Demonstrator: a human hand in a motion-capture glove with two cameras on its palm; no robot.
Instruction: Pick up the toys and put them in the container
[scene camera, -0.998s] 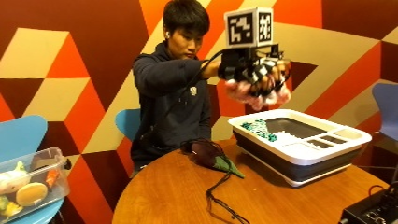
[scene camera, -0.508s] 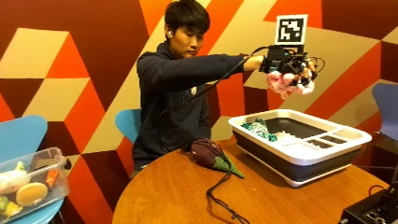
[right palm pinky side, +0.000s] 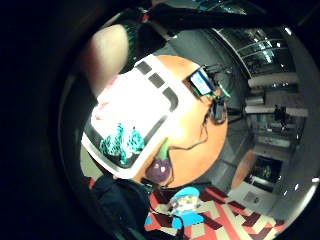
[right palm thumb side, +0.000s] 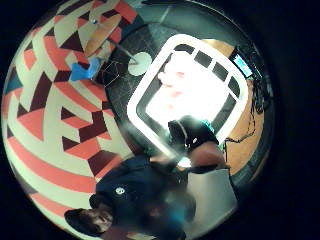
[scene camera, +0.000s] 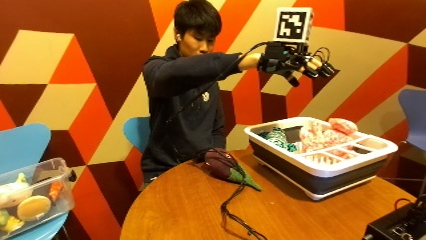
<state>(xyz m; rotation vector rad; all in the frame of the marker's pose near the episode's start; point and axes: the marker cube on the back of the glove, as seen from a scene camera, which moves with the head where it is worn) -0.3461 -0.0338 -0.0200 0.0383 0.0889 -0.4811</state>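
Note:
In the outside view my gloved right hand (scene camera: 296, 62) is raised high above the white and grey container (scene camera: 319, 172), its fingers spread and holding nothing. A pink plush toy (scene camera: 324, 133) lies inside the container beside a teal toy (scene camera: 278, 138). A purple eggplant toy (scene camera: 224, 165) with a green stem lies on the round wooden table (scene camera: 180, 210), left of the container. The little finger side palm view looks down on the teal toy (right palm pinky side: 122, 142) in the container and the eggplant toy (right palm pinky side: 160, 168) on the table. In the thumb side palm view the container's rim (right palm thumb side: 137, 97) frames the pink toy (right palm thumb side: 175, 82).
A black cable (scene camera: 233, 205) runs from the eggplant toy across the table toward its front edge. A black device (scene camera: 399, 225) sits at the table's right front. A clear bin of toys (scene camera: 30, 197) stands on a blue chair at the far left.
My hand has let go of the pink plush toy, which now lies in the container. The hand stays high above it with its fingers spread.

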